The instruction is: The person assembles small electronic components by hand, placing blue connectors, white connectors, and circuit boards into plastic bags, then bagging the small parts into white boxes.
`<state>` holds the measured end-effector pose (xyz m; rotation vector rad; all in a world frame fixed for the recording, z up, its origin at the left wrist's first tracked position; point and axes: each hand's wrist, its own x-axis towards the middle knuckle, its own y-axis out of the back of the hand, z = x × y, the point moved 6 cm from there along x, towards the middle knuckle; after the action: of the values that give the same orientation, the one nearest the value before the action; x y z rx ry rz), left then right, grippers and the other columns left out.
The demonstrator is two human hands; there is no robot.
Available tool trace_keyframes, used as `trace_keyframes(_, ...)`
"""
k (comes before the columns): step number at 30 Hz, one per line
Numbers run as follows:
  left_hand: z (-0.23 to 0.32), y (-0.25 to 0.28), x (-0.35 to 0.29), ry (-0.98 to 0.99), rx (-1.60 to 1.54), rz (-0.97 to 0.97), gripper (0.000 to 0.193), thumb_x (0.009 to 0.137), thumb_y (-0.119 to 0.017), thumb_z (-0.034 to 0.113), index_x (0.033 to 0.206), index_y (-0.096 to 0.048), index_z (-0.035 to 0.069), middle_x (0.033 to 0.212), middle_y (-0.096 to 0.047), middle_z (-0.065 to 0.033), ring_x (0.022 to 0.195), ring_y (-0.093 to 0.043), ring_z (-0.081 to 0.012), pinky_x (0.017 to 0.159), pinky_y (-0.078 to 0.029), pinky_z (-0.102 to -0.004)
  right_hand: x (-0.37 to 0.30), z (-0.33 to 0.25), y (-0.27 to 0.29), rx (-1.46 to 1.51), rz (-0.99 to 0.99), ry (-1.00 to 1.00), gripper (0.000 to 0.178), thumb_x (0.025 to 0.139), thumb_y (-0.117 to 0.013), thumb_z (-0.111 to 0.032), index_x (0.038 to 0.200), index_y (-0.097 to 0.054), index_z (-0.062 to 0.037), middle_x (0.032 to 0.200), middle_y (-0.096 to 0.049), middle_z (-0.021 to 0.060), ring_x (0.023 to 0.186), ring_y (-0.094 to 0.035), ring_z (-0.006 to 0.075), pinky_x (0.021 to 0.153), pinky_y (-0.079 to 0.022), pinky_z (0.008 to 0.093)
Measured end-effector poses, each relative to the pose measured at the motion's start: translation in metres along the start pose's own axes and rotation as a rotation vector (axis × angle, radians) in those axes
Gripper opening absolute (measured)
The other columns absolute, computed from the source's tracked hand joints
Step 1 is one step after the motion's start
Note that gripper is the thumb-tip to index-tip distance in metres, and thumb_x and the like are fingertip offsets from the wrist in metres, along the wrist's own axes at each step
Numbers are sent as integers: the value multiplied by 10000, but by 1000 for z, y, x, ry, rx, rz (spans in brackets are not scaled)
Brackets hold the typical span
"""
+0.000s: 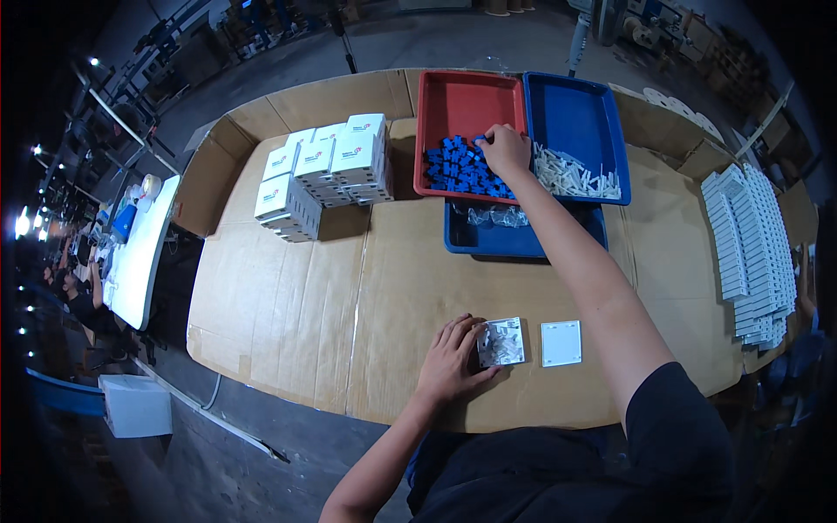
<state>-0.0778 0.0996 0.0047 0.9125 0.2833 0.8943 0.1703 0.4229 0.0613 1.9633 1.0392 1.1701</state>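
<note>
My left hand grips the left side of a small square white box, its fingers along the edge. The box lies open and holds many small white pieces. Just right of it, a flat square white lid lies on the cardboard. My right hand is stretched over the red tray, fingers pinched at a small blue plastic piece. Below and left of those fingers is a heap of similar blue plastic pieces.
A blue tray with white plastic sticks adjoins the red one; another blue tray sits beneath, with clear plastic bags. Stacked white boxes stand far left on the cardboard-covered table. White stacks line the right edge.
</note>
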Motion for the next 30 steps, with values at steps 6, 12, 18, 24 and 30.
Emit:
trace_keyframes(6, 10, 9, 3, 4, -8, 18, 796, 821, -790, 512, 1406, -540, 32, 1465, -530, -134, 1462, -418, -327, 1226, -320, -474, -29, -8, 69, 434, 413, 367, 160, 852, -818, -152, 927, -695, -81, 1054, -695, 85, 1020, -681, 275, 854, -512, 398)
trace_keyframes(12, 10, 3, 1, -9, -41, 58, 765, 801, -814, 485, 1369, -574, 32, 1419, -557, -137, 1421, -451, -348, 1197, -343, -477, -152, -44, 200, 359, 650, 838, 381, 693, -864, 49, 993, -696, -114, 1091, -687, 75, 842, -641, 206, 746, -483, 368)
trace_keyframes(18, 9, -1, -3, -32, 39, 73, 756, 786, -831, 483, 1363, -580, 63, 1396, -563, -123, 1406, -459, -325, 1182, -360, -464, -205, -43, 267, 359, 680, 907, 430, 678, -880, 43, 1029, -708, -139, 1170, -705, 78, 806, -643, 192, 741, -456, 343)
trace_keyframes(24, 8, -8, -7, -44, 22, 104, 768, 769, -861, 451, 1374, -570, 80, 1410, -561, -114, 1398, -475, -326, 1174, -380, -461, -231, -40, 292, 350, 681, 908, 414, 716, -875, 34, 1043, -678, -127, 1228, -723, 118, 881, -695, 208, 748, -486, 349)
trace_keyframes(30, -1, -4, -8, -19, -137, 126, 1018, 696, -898, 496, 1503, -465, 51, 1533, -491, -158, 1475, -401, -373, 1236, -305, -499, -236, -36, 280, 743, 338, 538, 253, 910, -749, 64, 1139, -663, -1, 1028, -747, 148, 892, -746, 252, 781, -600, 323)
